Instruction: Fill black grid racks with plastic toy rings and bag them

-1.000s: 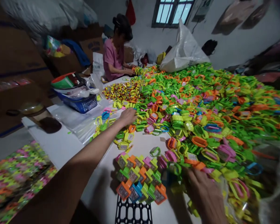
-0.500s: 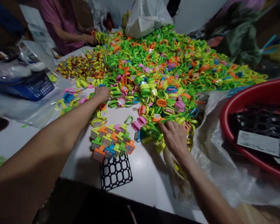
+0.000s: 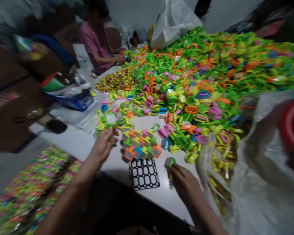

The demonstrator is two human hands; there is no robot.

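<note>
My left hand (image 3: pixel 104 145) is closed at the left of the table, its fingertips at the lower edge of a green toy watch (image 3: pixel 110 119) with a pale square face. My right hand (image 3: pixel 185 179) pinches another green toy watch (image 3: pixel 170 162) above the white table, right of the black plastic grid tray (image 3: pixel 144 178). Toy watches in orange, yellow, green, blue and pink (image 3: pixel 138 145) stand packed in rows in the tray's far part. The near cells of the grid hold nothing. Motion blurs both hands a little.
A large heap of colourful toy watches (image 3: pixel 181 85) covers the far table. A white sack (image 3: pixel 257 163) and red tub (image 3: pixel 291 127) stand at right, a blue basket (image 3: pixel 80 101) at left. Packed watches (image 3: pixel 36 176) lie lower left. Another person (image 3: pixel 98 49) works at the far side.
The view has swung left. My left hand has drawn back from the heap's edge with a green toy watch. My right hand has moved from the heap toward me, carrying another.
</note>
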